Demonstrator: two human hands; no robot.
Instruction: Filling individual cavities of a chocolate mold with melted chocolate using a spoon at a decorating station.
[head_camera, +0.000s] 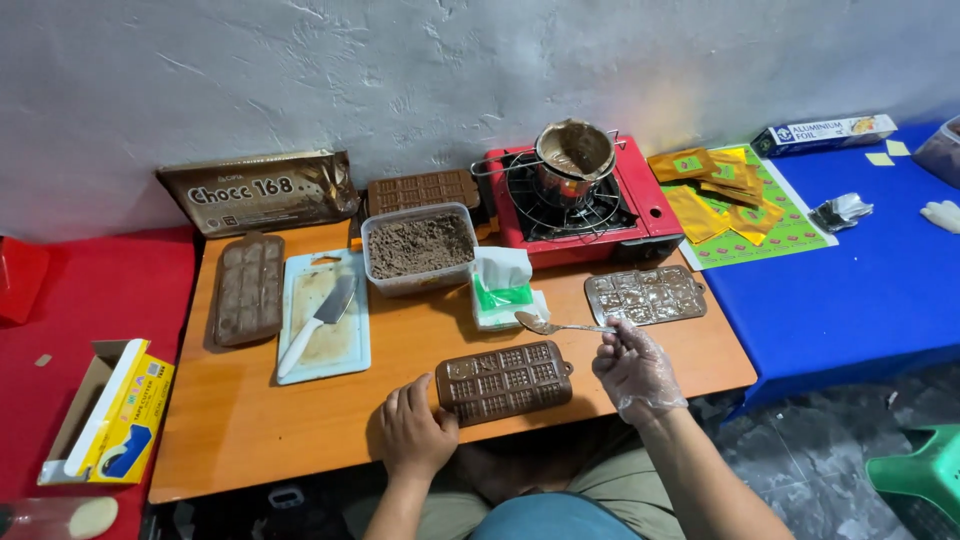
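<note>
Left hand (413, 432), bare, rests at the near edge of the wooden desk (250, 420), fingers loosely curled and touching the left end of the brown chocolate mould (504, 380). Right hand (634, 370), in a clear glove, pinches the handle of a spoon (560, 326) held above the mould's far edge. Beyond: clear empty mould (646, 295), tub of crumbs (419, 247), cutting board (325, 317) with knife (318, 323), red stove (580, 205) carrying a metal pot (574, 158)

Probably home chocolate-making corner: portable stove (580, 205), moulds (503, 381).
</note>
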